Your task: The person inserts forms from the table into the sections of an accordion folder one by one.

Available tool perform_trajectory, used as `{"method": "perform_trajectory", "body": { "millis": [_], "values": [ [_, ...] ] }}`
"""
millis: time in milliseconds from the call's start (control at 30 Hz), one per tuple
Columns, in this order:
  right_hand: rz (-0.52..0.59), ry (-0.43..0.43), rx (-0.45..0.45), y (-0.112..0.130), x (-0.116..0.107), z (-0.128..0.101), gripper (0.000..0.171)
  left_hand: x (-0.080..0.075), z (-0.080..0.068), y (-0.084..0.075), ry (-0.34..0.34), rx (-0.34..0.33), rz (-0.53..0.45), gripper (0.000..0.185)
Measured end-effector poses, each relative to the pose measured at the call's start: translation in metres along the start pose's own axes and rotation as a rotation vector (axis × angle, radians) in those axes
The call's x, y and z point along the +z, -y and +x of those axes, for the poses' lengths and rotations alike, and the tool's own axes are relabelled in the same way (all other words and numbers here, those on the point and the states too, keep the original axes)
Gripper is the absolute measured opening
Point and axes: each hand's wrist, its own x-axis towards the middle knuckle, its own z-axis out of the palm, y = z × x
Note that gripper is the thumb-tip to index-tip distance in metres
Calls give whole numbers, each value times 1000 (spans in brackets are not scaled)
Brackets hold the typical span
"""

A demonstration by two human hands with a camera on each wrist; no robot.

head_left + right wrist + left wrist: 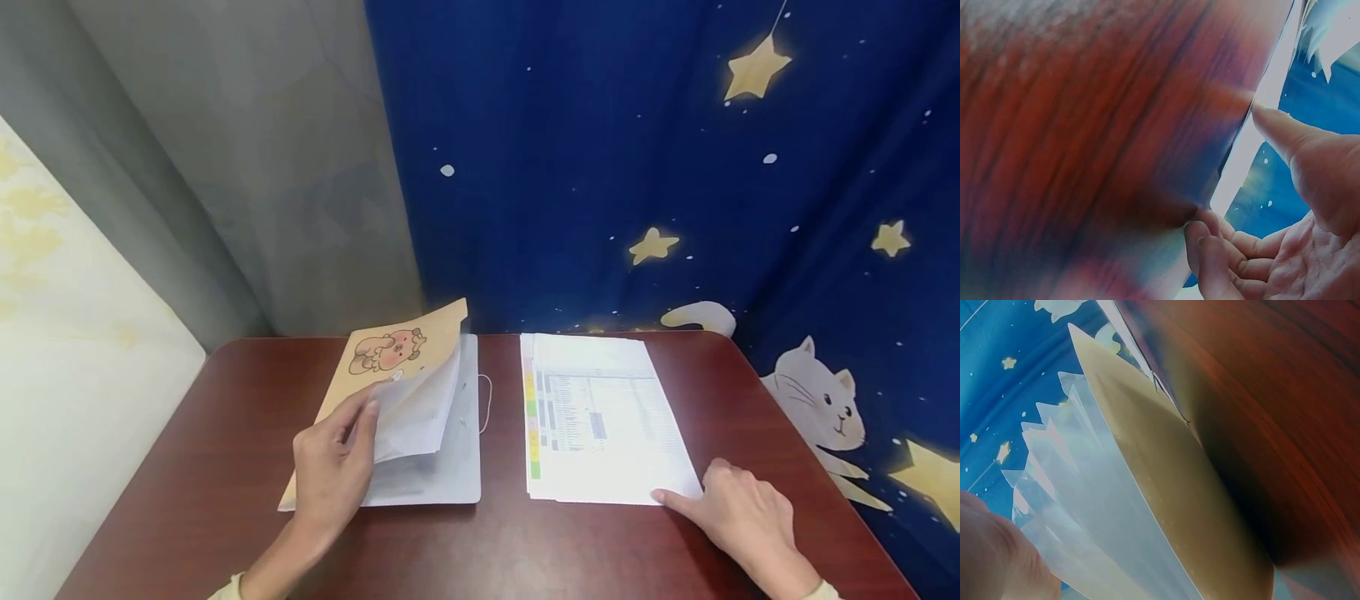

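Head view: left hand [333, 467] pinches sheets [416, 417]; right hand [750, 517], thumb spread, touches papers [615, 408].
Left hand hides part of folder [390, 350]; blue curtain [540, 167] fills upper right.

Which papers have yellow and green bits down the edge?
The stack of white printed paper sheets that the right hand touches: yellow and green mark its left edge. The white sheets inside the tan folder show neither colour.
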Motion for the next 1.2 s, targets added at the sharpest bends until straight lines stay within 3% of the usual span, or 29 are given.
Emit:
{"method": "perform_trajectory", "body": {
  "millis": [600, 867, 1200],
  "values": [
    [82, 18, -30, 2, 3, 0, 65, -1, 5, 3, 3, 31, 1, 23],
    [115, 53, -34, 0, 3, 2, 65, -1, 6, 3, 10, 16, 1, 23],
    [196, 41, -55, 0, 5, 2, 63, 0, 5, 5, -9, 55, 6, 22]
  ]
}}
